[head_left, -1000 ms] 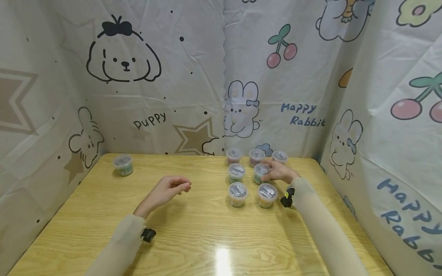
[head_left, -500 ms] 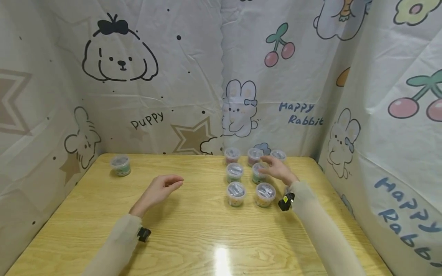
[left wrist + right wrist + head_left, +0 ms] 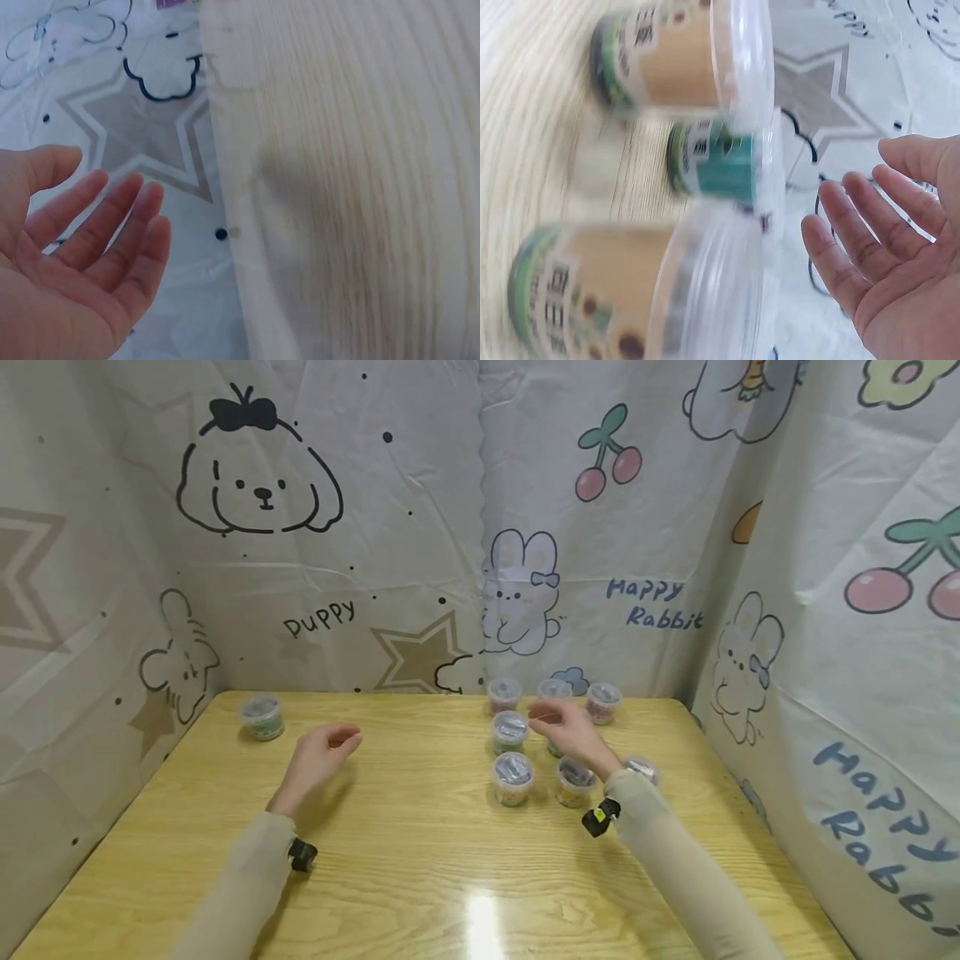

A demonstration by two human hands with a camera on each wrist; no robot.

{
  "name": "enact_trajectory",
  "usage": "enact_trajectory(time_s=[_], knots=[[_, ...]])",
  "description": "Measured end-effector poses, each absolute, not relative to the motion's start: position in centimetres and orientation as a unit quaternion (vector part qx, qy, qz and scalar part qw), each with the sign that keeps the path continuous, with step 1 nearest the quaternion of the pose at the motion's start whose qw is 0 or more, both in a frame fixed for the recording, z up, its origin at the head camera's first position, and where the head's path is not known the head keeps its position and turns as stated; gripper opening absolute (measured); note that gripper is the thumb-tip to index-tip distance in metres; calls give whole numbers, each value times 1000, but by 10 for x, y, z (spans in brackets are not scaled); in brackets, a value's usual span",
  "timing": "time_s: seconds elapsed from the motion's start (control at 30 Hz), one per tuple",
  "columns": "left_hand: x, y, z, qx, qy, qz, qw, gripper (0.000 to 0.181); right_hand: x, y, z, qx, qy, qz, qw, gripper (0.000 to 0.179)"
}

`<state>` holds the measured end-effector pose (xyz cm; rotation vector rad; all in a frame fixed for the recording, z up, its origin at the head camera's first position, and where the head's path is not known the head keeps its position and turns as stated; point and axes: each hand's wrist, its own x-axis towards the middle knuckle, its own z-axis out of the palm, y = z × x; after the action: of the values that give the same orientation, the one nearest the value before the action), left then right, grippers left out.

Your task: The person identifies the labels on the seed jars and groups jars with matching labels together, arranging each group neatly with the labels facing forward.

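My right hand (image 3: 568, 731) hovers over the cluster of small lidded tubs, fingers loosely bent and holding nothing. It partly covers a green tub (image 3: 553, 748). Left of it stands another green tub (image 3: 511, 732). In front are two orange tubs (image 3: 513, 779) (image 3: 576, 782), and a further tub (image 3: 642, 768) shows partly behind the right sleeve. The right wrist view has two orange tubs (image 3: 679, 60) and a teal one (image 3: 724, 161) beside the spread, bare fingers. My left hand (image 3: 315, 760) hangs above the table's left half, relaxed; its palm (image 3: 67, 292) is bare in the left wrist view.
Pinkish tubs (image 3: 505, 696) (image 3: 603, 703) form a row at the back of the wooden table (image 3: 420, 852), near the printed cloth (image 3: 420, 527) that walls the sides and back. A lone green tub (image 3: 262, 718) stands at the far left corner.
My right hand has come off the green tub and shifted left, uncovering the back right tub and one by the sleeve. My left hand has drifted left.
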<state>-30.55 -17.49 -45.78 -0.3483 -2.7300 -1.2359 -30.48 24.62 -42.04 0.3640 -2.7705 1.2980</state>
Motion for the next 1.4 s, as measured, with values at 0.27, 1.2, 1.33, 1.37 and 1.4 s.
enact_trajectory(time_s=[0.27, 1.2, 1.33, 1.37, 1.4], knots=[[-321, -197, -455, -30, -905, -407, 121, 32, -296, 226, -419, 134, -892, 433, 9, 34], [-356, -269, -472, 133, -911, -337, 199, 55, -277, 169, -431, 184, -859, 478, -11, 21], [-359, -278, -474, 111, -913, -356, 167, 59, -274, 164, -430, 194, -852, 487, -20, 21], [-360, -280, -475, 106, -913, -362, 158, 59, -274, 164, -431, 197, -850, 488, -20, 21], [-360, -282, -475, 101, -913, -366, 150, 60, -273, 163, -430, 200, -850, 488, -20, 21]])
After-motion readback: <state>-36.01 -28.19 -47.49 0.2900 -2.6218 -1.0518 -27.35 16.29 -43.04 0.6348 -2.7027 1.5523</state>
